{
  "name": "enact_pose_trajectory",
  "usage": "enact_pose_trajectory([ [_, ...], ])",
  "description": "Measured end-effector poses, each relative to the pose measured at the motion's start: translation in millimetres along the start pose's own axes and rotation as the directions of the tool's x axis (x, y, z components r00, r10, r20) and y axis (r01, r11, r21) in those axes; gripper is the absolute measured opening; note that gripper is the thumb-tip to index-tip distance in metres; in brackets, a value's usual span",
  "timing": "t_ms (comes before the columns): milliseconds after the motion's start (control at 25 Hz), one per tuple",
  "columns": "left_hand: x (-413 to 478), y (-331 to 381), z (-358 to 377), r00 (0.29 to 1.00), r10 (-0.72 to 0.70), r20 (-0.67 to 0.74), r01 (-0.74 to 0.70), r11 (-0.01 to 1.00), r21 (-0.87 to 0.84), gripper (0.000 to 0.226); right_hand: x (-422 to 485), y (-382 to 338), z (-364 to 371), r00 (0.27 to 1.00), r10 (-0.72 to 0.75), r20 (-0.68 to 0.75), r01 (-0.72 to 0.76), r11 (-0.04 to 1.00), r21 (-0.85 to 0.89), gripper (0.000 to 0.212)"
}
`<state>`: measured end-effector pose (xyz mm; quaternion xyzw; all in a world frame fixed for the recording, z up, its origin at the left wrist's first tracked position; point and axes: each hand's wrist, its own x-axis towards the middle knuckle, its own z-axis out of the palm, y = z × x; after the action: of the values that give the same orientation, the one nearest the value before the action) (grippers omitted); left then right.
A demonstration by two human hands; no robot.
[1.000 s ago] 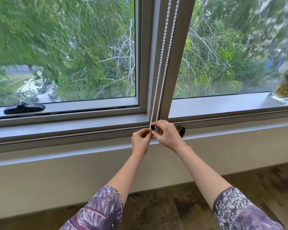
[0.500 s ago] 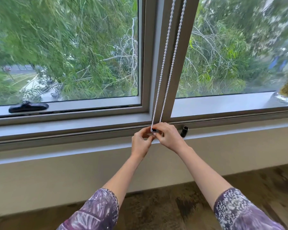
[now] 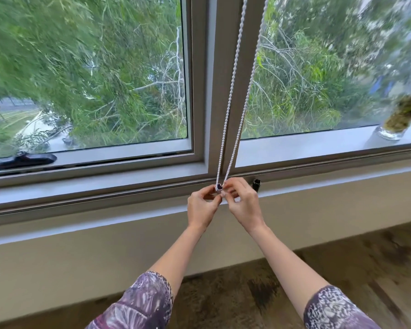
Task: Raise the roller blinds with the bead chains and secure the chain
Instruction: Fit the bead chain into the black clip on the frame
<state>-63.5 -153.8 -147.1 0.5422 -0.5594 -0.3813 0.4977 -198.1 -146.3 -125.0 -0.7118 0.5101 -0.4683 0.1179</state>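
white bead chain (image 3: 235,96) hung in two strands down the grey mullion (image 3: 214,91) between two window panes, its bottom loop meeting a small dark clip (image 3: 219,186) at the sill (image 3: 105,186), where both hands worked on it. the left hand (image 3: 201,207) was pinched narrow, thumb and forefinger closing on the loop just beside the clip; the right hand (image 3: 243,203) was likewise pinched on the chain's lower end from the other side, fingers curled, the two hands nearly touching. no blind fabric showed over either pane, which suggested the raising was done, though the roller itself lay out of view above. what seemed left was the securing: whether the loop was already seated in the clip could not be told, since fingertips hid most of it. counted in view: one chain in two strands, one clip under the fingers, a second small dark fitting (image 3: 256,184) on the sill just right of the hands, one black handle (image 3: 25,160) on the left pane's frame, one glass vase (image 3: 393,129) with greenery at far right, two patterned sleeves.
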Motion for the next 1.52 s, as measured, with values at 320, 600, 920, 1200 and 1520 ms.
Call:
enact_pose_trajectory([
  [320,1,7,11,0.993,0.048,0.105,-0.05,0.999,0.019,0.025,17,11,-17,0.927,0.263,0.269,-0.308,0.941,0.14,0.033],
  [600,5,10,29,0.992,0.032,0.119,-0.029,0.999,-0.027,0.024,28,23,-31,0.946,0.216,0.242,-0.222,0.975,-0.004,0.019],
  [920,10,9,65,0.995,-0.093,0.031,0.087,0.984,0.154,0.036,21,56,-64,0.959,0.262,0.112,-0.26,0.965,-0.032,0.02],
  [1200,15,7,107,0.995,-0.094,-0.025,0.097,0.958,0.268,0.05,20,81,-94,0.966,0.26,0.012,-0.257,0.962,-0.096,0.019],
  [1520,27,8,136,0.994,-0.082,-0.07,0.102,0.921,0.376,0.043,27,94,-102,0.967,0.253,0.002,-0.252,0.964,-0.084,0.019],
])
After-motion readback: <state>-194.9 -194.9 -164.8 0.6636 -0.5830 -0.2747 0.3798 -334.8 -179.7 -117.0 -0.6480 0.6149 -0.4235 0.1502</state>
